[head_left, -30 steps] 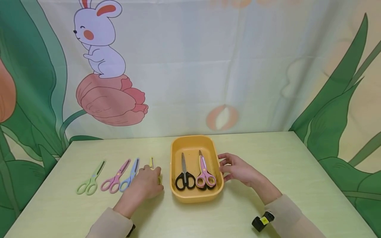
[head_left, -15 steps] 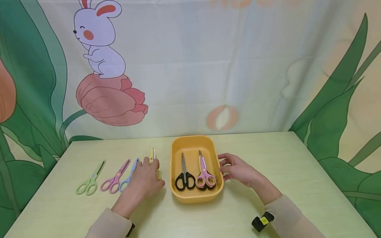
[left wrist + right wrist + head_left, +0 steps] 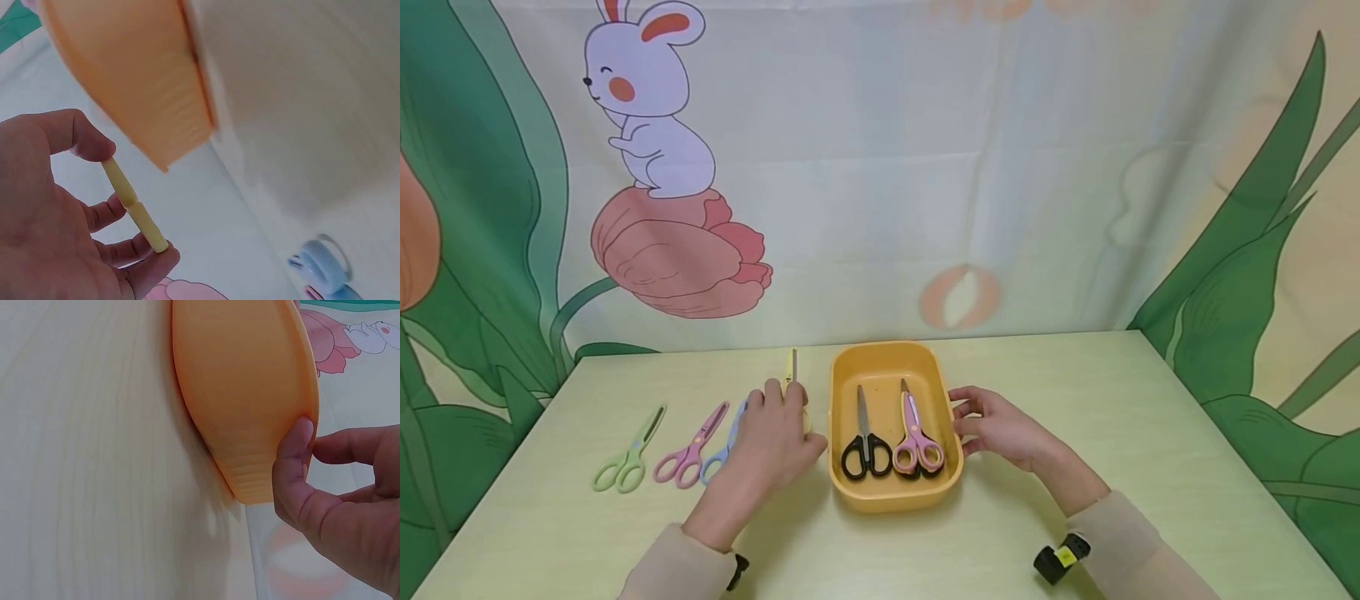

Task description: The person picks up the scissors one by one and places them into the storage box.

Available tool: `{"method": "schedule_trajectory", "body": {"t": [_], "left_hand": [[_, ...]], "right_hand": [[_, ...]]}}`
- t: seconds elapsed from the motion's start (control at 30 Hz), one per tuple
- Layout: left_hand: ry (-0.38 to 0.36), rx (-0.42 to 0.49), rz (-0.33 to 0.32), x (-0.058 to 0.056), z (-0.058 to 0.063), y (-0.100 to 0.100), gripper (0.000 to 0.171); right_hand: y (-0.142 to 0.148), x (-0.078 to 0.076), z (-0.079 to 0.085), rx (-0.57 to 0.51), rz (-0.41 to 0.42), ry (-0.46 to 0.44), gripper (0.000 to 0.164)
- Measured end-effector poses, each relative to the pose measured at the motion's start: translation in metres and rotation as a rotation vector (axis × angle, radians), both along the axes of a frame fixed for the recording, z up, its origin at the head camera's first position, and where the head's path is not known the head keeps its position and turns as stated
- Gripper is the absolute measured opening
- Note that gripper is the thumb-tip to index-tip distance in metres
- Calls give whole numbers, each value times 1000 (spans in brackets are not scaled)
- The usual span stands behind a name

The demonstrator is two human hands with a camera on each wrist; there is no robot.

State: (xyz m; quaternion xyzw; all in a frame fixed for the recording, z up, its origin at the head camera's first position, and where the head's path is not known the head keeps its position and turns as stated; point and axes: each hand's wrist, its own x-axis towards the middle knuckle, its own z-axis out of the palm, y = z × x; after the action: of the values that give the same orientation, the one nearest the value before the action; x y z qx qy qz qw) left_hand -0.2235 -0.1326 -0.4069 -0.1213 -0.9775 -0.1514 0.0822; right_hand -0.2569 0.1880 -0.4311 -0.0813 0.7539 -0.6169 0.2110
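Observation:
My left hand (image 3: pixel 775 437) pinches yellow scissors (image 3: pixel 791 367) by the handle loops, blades pointing away. In the left wrist view the yellow handles (image 3: pixel 147 228) sit edge-on between thumb and fingertips, lifted off the table. Just right of that hand stands a yellow-orange tray (image 3: pixel 883 362). Inside it lie black-handled scissors (image 3: pixel 863 433) and, beside them, pink-and-yellow scissors (image 3: pixel 912 425) on top of another black-handled pair, mostly covered. My right hand (image 3: pixel 1003 429) holds the tray's right rim; the right wrist view shows thumb and finger on the edge of the tray wall (image 3: pixel 237 394).
Left of my left hand lie green scissors (image 3: pixel 628 458), pink scissors (image 3: pixel 691 450) and blue scissors (image 3: pixel 722 454), the last partly hidden by the hand. A printed curtain (image 3: pixel 865 208) hangs along the back edge of the pale table (image 3: pixel 1075 375).
My left hand has lifted the yellow scissors from the table and moved them slightly away and right, towards the tray. My right hand and the tray have stayed put.

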Motion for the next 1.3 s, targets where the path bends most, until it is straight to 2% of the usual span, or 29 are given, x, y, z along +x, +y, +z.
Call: {"method": "schedule_trajectory", "body": {"t": [0.13,0.37,0.7,0.97,1.1,1.3], "left_hand": [[8,29,-6,2,5,7,41],[-30,77,-33,6,12,23,42],[-30,98,-125,10,20,50,39],[-121,54,-184,9,20,71,40],[-158,-15,-188,6,18,79,45],[-256,-124,-169,3,12,85,70]], "right_hand": [[-1,0,-1,1,-4,-2,52],[0,0,-2,5,-11,-3,52],[0,0,0,2,-4,-3,53],[0,1,1,0,0,0,52],[0,1,2,0,1,0,52],[-1,1,1,-10,7,5,53]]}}
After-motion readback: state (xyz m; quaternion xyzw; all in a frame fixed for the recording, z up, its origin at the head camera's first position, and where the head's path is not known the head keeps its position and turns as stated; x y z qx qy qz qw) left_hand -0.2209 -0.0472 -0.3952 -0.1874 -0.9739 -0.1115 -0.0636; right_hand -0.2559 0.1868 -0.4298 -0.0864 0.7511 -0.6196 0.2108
